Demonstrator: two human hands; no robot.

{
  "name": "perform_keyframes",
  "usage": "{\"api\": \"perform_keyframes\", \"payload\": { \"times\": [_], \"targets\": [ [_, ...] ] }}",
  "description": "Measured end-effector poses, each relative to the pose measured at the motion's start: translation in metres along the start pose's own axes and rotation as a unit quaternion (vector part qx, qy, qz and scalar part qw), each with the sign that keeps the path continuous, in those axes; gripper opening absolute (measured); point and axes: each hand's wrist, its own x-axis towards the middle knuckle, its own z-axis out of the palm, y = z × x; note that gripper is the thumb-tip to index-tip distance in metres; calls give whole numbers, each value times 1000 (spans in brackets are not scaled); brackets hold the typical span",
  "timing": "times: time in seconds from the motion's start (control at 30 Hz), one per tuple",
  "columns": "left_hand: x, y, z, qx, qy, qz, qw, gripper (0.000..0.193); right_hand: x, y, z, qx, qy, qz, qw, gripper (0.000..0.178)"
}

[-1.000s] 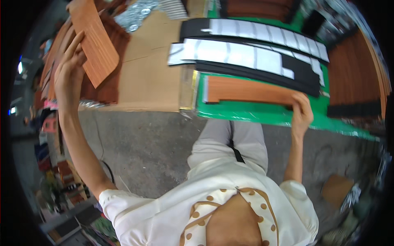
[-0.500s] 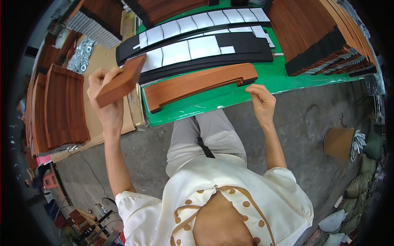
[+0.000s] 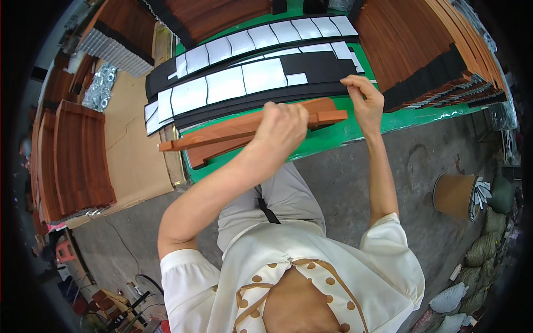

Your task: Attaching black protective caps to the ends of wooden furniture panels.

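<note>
One left hand, one right hand and two orange-brown wooden pieces at one green tabletop.
Two long rows of white pads show, a third row partly hidden between them; two stacks of dark boards stand on the far side, with one brown drum at right, one pink stool at left.

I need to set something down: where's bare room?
Bare cardboard lies between the left wooden stack and the green surface. A narrow free green strip fronts the right stack. Crowded: the green middle, with black-and-white panels, wooden boards and the left hand.
</note>
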Motion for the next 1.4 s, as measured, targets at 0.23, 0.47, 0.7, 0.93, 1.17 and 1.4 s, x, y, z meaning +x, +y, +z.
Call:
{"api": "perform_keyframes", "payload": {
  "times": [0.23,0.47,0.7,0.93,1.17,1.4],
  "targets": [
    [29,6,37,-46,-26,-49,997,8,57,19,32,-47,-181,-24,982,17],
    [30,-15,37,-193,-15,-43,980,21,75,59,67,-207,-388,-113,891,22],
    [50,-55,74,-268,-89,-52,958,28,82,62,82,-259,-448,-171,838,28],
    [62,-55,92,-284,-184,-37,940,27,80,82,88,-278,-439,-320,792,13],
    [59,-48,92,-247,-88,-39,964,15,82,92,87,-236,-357,-303,852,13],
    [58,-69,88,-476,-81,-178,857,22,84,59,53,-4,-308,223,925,16]
  ]
}}
